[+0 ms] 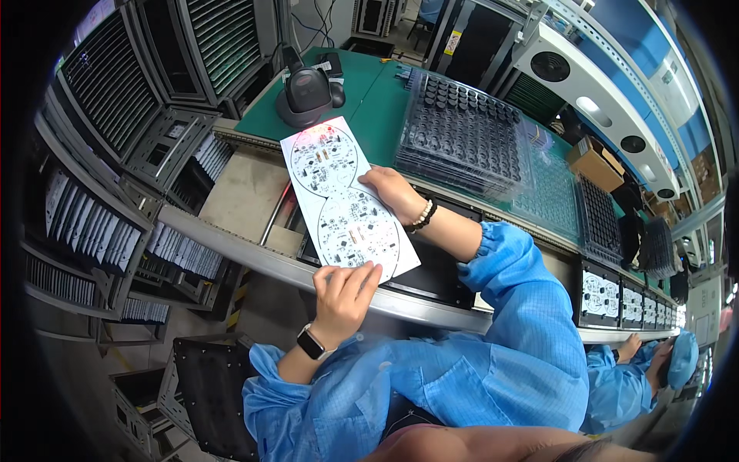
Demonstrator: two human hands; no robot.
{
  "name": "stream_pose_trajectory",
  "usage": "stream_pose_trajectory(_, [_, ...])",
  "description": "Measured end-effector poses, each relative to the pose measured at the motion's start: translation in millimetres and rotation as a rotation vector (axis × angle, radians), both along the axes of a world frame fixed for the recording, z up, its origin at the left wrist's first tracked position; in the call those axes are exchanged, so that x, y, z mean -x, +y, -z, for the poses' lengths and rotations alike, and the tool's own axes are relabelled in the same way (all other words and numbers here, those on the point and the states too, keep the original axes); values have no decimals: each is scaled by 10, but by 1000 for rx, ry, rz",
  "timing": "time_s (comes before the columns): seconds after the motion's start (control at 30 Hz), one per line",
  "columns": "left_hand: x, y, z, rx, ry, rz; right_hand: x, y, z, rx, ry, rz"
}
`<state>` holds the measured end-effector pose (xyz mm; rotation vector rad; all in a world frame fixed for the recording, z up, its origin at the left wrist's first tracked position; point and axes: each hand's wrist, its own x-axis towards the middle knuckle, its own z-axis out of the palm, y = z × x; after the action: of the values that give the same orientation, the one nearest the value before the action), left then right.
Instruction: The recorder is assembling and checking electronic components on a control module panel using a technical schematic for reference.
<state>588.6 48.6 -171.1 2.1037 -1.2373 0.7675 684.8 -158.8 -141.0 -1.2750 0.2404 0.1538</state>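
A white circuit board panel, with two round boards full of small parts, is held tilted over the conveyor. My left hand, with a watch at its wrist, is at the near edge, fingers lying on the board's face. My right hand, with bead bracelets, grips the right long edge, thumb on top and the other fingers hidden underneath. The far end of the panel lies just in front of a black barcode scanner on a stand. Red light shines on that end.
Clear plastic trays holding dark round parts are stacked on the green bench. Racks of boards stand at left. A metal rail runs along the conveyor. Framed boards and a co-worker in blue are at right.
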Motion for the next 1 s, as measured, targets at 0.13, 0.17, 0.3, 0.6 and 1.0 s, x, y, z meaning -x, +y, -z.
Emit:
stream_pose_trajectory(0.13, [33, -19, -70, 2, -6, 8, -11, -76, 79, -48, 59, 39])
stream_pose_trajectory(0.17, [36, -26, -74, 5, -7, 9, -1, -87, 65, -47, 62, 39])
stream_pose_trajectory(0.3, [23, -59, -60, 6, -2, 0, -10, -136, 41, 15, 58, 4])
stream_pose_trajectory(0.6, [109, 133, -104, -16, 13, 28, 259, -153, -161, -24, 80, 73])
stream_pose_trajectory(1.0, [-299, 315, 173, 50, 114, -145, 1870, -409, -362, -342, 67, 309])
